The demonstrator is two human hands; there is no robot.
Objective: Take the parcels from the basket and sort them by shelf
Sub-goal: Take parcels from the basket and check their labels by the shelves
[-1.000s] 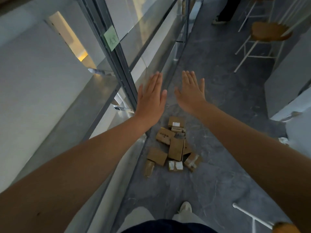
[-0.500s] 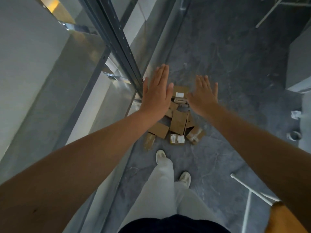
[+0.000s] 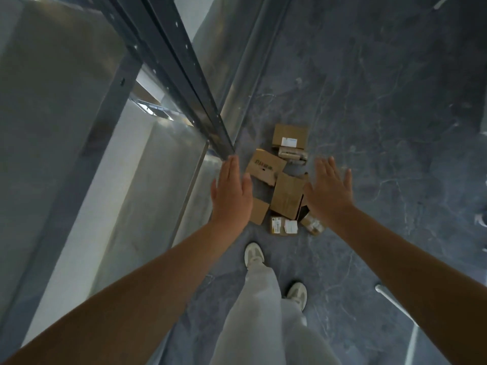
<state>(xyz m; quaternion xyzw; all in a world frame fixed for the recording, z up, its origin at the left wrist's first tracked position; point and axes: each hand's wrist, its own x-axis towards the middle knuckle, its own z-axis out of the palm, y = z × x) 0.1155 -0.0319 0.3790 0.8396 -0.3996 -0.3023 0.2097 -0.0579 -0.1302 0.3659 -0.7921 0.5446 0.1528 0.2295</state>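
Note:
Several brown cardboard parcels [image 3: 287,197] lie in a loose heap on the dark grey floor, some with white labels. One labelled parcel [image 3: 290,135] sits at the far end, and a small one [image 3: 284,226] lies nearest my feet. My left hand [image 3: 232,193] is stretched out flat, palm down, above the heap's left side and holds nothing. On the right side my right hand [image 3: 328,192] hovers the same way, fingers apart and empty. No basket is in view.
A metal shelf rack [image 3: 184,83] with dark uprights and pale shelf boards fills the left half. My legs in light trousers and pale shoes [image 3: 254,255] stand just short of the heap. A white chair leg [image 3: 395,304] crosses the lower right.
The view has tilted further down and I have stepped closer. Both open hands have dropped lower and spread apart, now flanking the parcel heap.

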